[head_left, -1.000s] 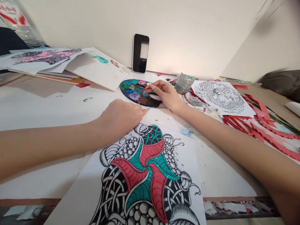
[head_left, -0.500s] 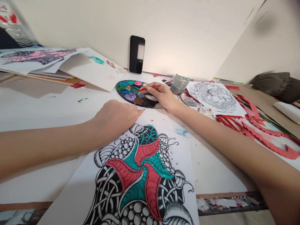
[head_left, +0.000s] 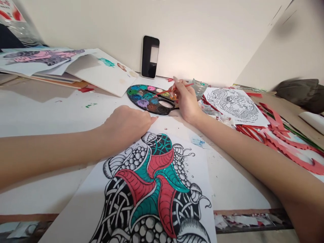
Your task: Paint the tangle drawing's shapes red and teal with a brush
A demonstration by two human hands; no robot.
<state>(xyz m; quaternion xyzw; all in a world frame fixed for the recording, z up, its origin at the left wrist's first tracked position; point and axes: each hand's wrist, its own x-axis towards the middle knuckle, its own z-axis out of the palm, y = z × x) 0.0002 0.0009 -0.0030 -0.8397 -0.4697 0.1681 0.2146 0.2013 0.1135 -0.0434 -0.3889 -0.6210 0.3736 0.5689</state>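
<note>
2 hands work above a white tabletop [head_left: 50, 118]. Risk: paint on the brush could drip or smear onto the inked drawing sheet [head_left: 68, 216] if the brush is carried over it unsteadily. The black oval palette [head_left: 149, 101] lies just beyond the left hand [head_left: 125, 123], its fingers [head_left: 152, 118] loosely curled and holding nothing. The right hand [head_left: 187, 101] has its fingers [head_left: 178, 84] pinched on the red-handled paintbrush [head_left: 164, 91], with the tip over the palette.

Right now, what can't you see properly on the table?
From the head camera:
The glass jar: its left side is hidden behind the right hand.
The paintbrush: its tip is too small to make out.
The patterned drawing: its bottom is cut off by the lower edge.
The clear bottle: cut off by the top-left corner.
</note>
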